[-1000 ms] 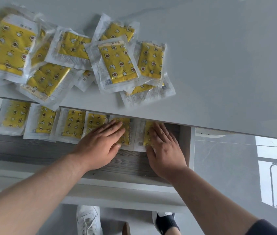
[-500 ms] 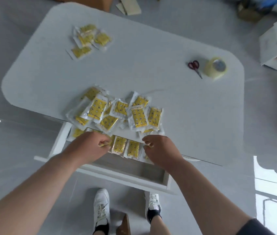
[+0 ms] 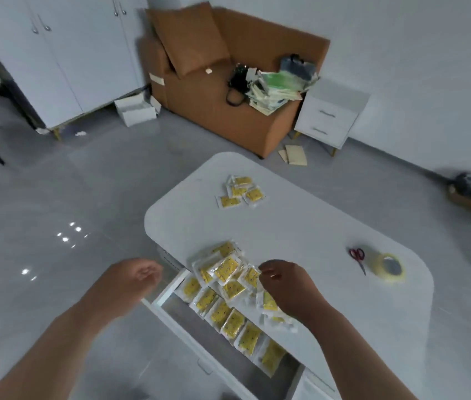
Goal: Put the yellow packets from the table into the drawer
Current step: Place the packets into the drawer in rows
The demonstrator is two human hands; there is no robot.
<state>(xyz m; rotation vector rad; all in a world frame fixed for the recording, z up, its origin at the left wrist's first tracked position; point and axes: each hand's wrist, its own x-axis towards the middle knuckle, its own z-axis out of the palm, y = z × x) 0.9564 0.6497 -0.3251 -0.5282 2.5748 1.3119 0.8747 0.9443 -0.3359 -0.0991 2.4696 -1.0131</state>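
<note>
At lower centre, a heap of yellow patterned packets in clear wrappers (image 3: pixel 225 267) is lying at the near edge of the white rounded table (image 3: pixel 300 226), and a row of the same packets (image 3: pixel 237 324) is sitting in the open white drawer (image 3: pixel 167 294) beneath it. The right hand (image 3: pixel 284 287) is hovering over the heap, fingers curled; whether it is pinching a packet cannot be told. The left hand (image 3: pixel 130 284) is hanging left of the drawer, loosely curled, holding nothing.
</note>
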